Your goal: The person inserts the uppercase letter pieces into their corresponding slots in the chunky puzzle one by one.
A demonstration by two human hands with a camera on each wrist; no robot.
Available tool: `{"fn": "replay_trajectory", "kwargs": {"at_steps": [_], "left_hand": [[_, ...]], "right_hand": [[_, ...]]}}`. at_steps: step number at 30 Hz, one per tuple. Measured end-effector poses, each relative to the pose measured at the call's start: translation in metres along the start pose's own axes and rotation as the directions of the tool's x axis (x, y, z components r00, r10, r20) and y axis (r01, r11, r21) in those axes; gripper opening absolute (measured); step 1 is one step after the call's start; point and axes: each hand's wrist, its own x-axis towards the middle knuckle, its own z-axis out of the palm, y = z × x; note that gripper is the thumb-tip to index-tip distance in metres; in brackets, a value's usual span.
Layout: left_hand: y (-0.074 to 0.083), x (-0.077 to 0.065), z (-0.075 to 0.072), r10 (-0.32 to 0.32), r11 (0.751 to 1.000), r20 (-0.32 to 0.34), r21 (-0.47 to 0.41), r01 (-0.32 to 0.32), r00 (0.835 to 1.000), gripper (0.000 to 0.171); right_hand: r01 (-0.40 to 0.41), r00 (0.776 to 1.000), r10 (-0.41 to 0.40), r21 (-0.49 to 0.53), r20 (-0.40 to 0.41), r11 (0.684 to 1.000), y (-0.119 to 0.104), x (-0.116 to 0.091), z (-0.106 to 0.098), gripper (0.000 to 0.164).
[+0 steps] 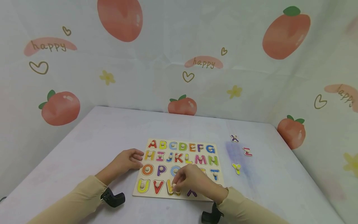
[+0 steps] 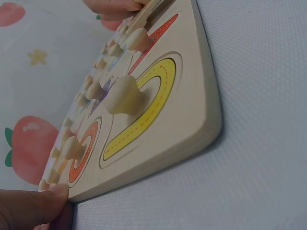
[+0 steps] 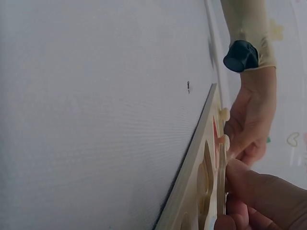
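A wooden alphabet puzzle board (image 1: 148,196) lies on the table, with knobbed letters in most of its recesses. My right hand (image 1: 193,179) pinches the knob of a yellow letter W piece (image 1: 169,187) over the bottom row. In the right wrist view this piece (image 3: 221,179) stands slightly raised off the board. Just right of it a purple X recess (image 1: 191,193) shows, partly under the hand. My left hand (image 1: 127,161) touches the board's left edge with relaxed fingers; its thumb (image 2: 53,194) lies at the edge beside the orange O (image 2: 85,151). My right hand hides several letters.
Right of the board lie three loose letters: a purple X (image 1: 234,138), a pink-red Z (image 1: 247,151) and a yellow Y (image 1: 236,169). A bluish stain (image 1: 241,155) marks the white tablecloth there. Behind the table hangs a fruit-printed curtain (image 1: 156,77).
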Motion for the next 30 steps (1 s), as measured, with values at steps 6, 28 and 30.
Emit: {"fn": "replay_trajectory", "kwargs": {"at_steps": [6, 28, 30], "left_hand": [[-0.0001, 0.0003, 0.0005, 0.001, 1.000, 0.001, -0.003, -0.001, 1.000, 0.050], [-0.0021, 0.0014, 0.0005, -0.002, 1.000, -0.002, 0.003, 0.002, 1.000, 0.051], [-0.0024, 0.0016, 0.0006, -0.005, 1.000, -0.002, -0.002, 0.005, 1.000, 0.050]], "right_hand": [[0.003, 1.000, -0.003, -0.022, 0.004, 1.000, 0.0011, -0.0010, 0.0016, 0.015], [-0.007, 1.000, 0.007, -0.043, 0.009, 0.999, 0.0019, -0.0010, 0.0068, 0.017], [-0.005, 1.000, 0.006, -0.050, 0.013, 0.999, 0.0016, -0.0007, 0.0069, 0.018]]}}
